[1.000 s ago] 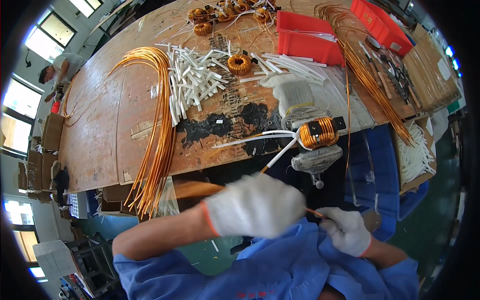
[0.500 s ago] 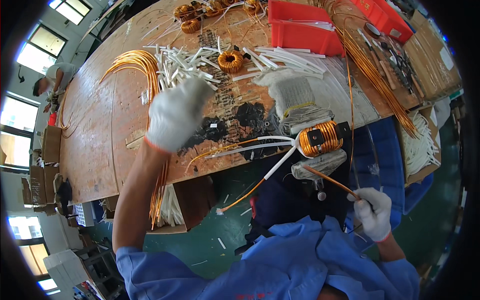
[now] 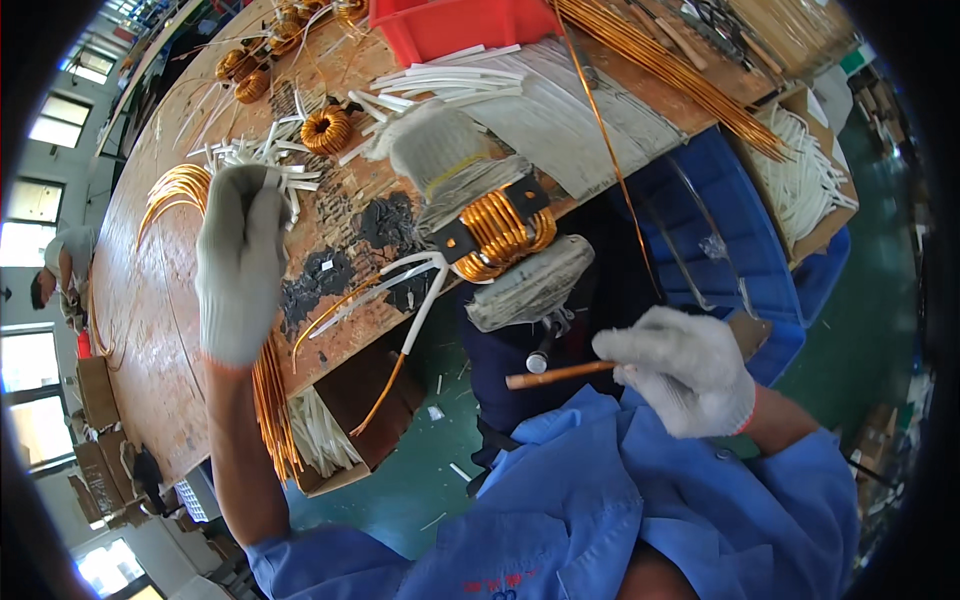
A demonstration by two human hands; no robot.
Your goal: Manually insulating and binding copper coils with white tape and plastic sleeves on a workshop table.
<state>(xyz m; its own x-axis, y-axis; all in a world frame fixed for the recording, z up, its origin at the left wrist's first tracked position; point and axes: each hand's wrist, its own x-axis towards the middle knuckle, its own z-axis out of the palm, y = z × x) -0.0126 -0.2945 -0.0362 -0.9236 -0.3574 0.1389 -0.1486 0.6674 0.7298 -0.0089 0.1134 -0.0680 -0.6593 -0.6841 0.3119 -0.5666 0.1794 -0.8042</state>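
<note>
My gloved left hand (image 3: 240,265) is over the near side of a pile of short white sleeves (image 3: 262,150). Its fingers are drawn together at the tips; whatever they pinch is hidden. In my gloved right hand (image 3: 685,370) a copper wire (image 3: 560,376) is gripped between thumb and fingers, its end pointing left. Between the hands, a copper-wound ring coil (image 3: 505,235) with black blocks (image 3: 457,243) rests against rag-wrapped padding (image 3: 535,283) at the table edge. White-sleeved wire leads (image 3: 425,305) spread leftward from it.
Another ring coil (image 3: 326,130) sits beside the sleeve pile. A red bin (image 3: 460,30) stands farther back. Long copper wires (image 3: 680,75) cross the right side of the table (image 3: 150,330). Below are a blue bin (image 3: 725,240) and a box of white sleeves (image 3: 800,180).
The view has shifted right. My left hand has settled onto the sleeve pile. My right hand has moved inward and up, bringing the wire's end below the padding.
</note>
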